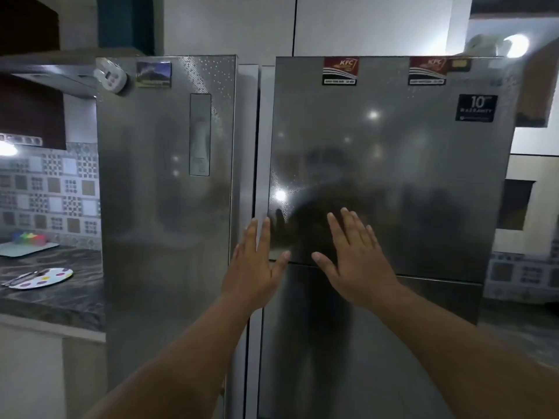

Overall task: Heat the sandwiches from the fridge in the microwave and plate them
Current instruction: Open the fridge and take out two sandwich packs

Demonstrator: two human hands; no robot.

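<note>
Two steel fridges stand side by side right in front of me. The right fridge [393, 164] has its doors closed, with an upper door and a lower door [363, 343] split by a seam. My left hand [254, 264] is spread flat, fingers apart, at the left edge of that fridge near the seam. My right hand [354, 255] is also spread flat, over the bottom of the upper door. Neither hand holds anything. No sandwiches or microwave are in view.
The left fridge [163, 189] carries a door handle panel [199, 134] and magnets. A dark stone counter [51, 285] on the left holds a dotted plate [42, 278] with cutlery and a tray with a colourful container [28, 238].
</note>
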